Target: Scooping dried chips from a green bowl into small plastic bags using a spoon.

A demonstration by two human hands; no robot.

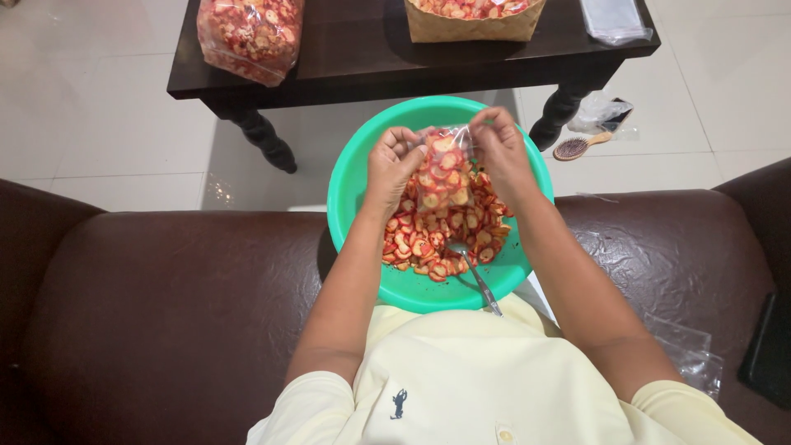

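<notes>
Two hands, your left hand and right hand, pinch a small clear bag full of red-and-yellow chips over the green bowl.

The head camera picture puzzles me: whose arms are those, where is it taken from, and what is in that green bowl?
There is no machine here: a person wears the camera on the head, so you look down their own arms. The left hand and right hand together pinch the top of a small clear plastic bag of red-and-cream sliced chips, each with a closed grip. Below it sits a round green plastic basin of the same chips, with a metal spoon resting in it. Beyond is a dark wooden table bearing a large filled clear bag and a woven basket. A wooden hairbrush lies on the floor.
</notes>
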